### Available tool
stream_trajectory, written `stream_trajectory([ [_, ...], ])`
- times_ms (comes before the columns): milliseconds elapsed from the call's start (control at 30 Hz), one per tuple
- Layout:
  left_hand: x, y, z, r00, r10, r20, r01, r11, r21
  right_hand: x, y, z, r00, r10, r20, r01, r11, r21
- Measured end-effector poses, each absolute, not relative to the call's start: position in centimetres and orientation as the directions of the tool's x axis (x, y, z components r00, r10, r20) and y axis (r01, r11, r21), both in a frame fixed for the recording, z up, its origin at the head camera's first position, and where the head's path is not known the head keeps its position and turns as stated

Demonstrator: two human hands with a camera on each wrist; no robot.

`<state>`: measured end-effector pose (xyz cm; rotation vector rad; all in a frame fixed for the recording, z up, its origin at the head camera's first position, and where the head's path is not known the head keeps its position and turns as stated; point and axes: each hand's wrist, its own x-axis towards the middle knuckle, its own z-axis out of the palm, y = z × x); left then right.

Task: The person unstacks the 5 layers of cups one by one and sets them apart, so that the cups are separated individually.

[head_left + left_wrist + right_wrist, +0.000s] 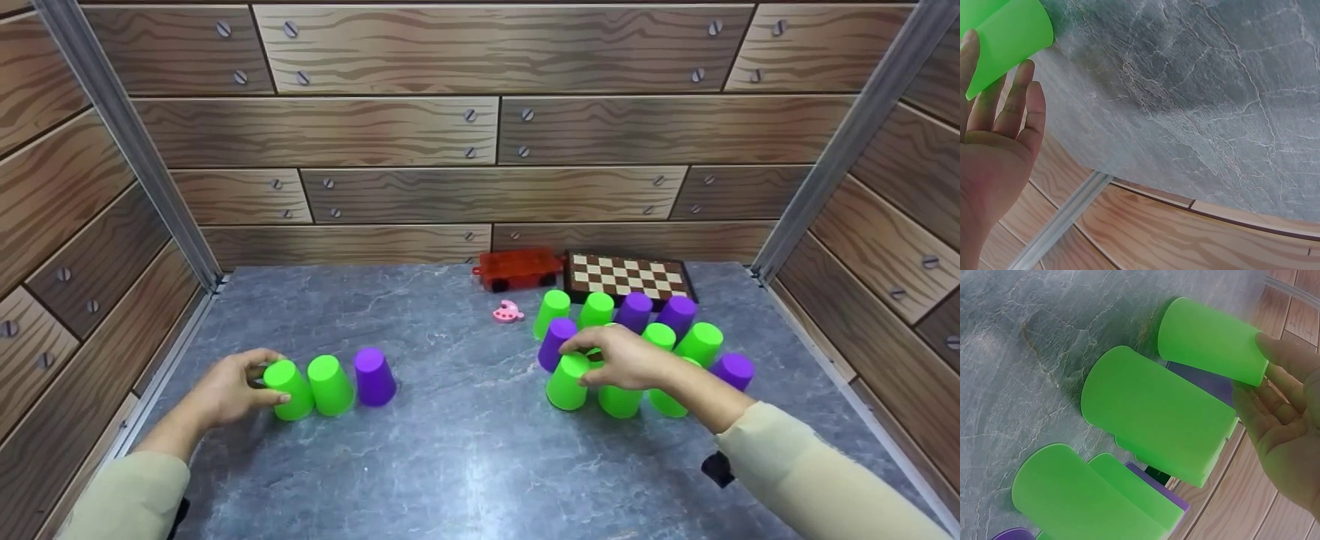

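Three upside-down cups stand in a row at the left of the head view. My left hand (225, 390) holds the leftmost green cup (291, 391), thumb on its near side and fingers behind. Beside it are another green cup (331, 386) and a purple cup (375, 379). On the right, my right hand (626, 356) pinches the upper end of a green cup (568, 384) at the front-left corner of a larger group. Right behind that one is a purple cup (557, 343); a green cup (619, 403) stands to its right. My forearm partly hides the group.
Several more green and purple cups stand close together under and behind my right arm. Farther back lie a red toy wagon (521, 268), a checkered board (628, 276) and a small pink toy (508, 312). Wood-patterned walls (495, 135) enclose the grey marbled tabletop (465, 435).
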<state>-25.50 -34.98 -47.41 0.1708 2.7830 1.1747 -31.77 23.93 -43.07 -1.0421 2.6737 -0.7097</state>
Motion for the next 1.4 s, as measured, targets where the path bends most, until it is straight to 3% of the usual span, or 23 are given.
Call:
stream_trajectory([
  [333,-25.5,-35.0,-47.5,-0.988,0.147,-0.052,0.066,0.697,0.714,-31.7,23.9,-43.4,-0.741,-0.671,-0.019,-0.570,0.644,-0.510],
  [767,-25.4,-35.0,-47.3,-0.988,0.143,-0.058,0.059,0.694,0.718,-31.2,22.1,-40.7,-0.745,-0.660,0.103,-0.602,0.596,-0.532],
  [1167,-25.7,-35.0,-47.5,-0.988,0.144,-0.054,0.061,0.688,0.723,-31.6,11.9,-40.8,-0.761,-0.582,0.287,-0.588,0.432,-0.684],
  [1400,-25.6,-35.0,-47.5,-0.988,0.149,-0.052,0.065,0.684,0.727,-31.9,4.2,-43.0,-0.782,-0.543,0.306,-0.559,0.394,-0.730],
])
